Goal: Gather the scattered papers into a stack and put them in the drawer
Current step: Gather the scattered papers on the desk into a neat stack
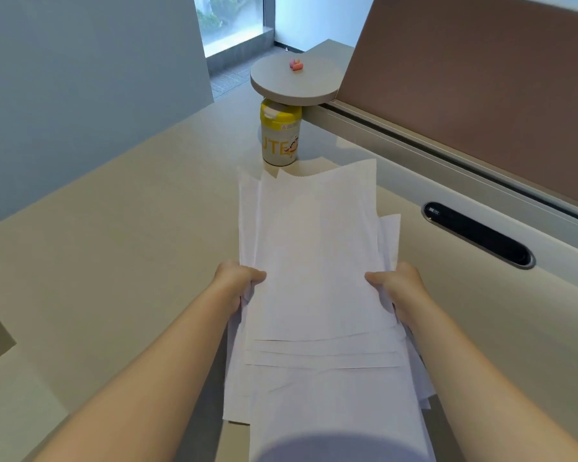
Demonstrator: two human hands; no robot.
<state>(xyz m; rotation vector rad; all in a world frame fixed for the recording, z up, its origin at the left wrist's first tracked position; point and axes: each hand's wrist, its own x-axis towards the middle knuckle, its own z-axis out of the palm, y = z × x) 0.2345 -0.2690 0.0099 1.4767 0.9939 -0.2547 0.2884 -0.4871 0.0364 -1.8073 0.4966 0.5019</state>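
Observation:
A loose stack of white papers (317, 261) lies lengthwise over the beige desk (114, 245), its sheets fanned and uneven at the near end. My left hand (237, 281) grips the stack's left edge, thumb on top. My right hand (397, 288) grips the right edge the same way. The stack's near end hangs past the desk's front edge towards me. No drawer is in view.
A yellow-lidded cup (281, 135) stands just beyond the papers' far end, under a round raised shelf (297, 81) holding a small pink object (296, 65). A black cable slot (477, 235) is at the right, with a brown partition (481, 78) behind it.

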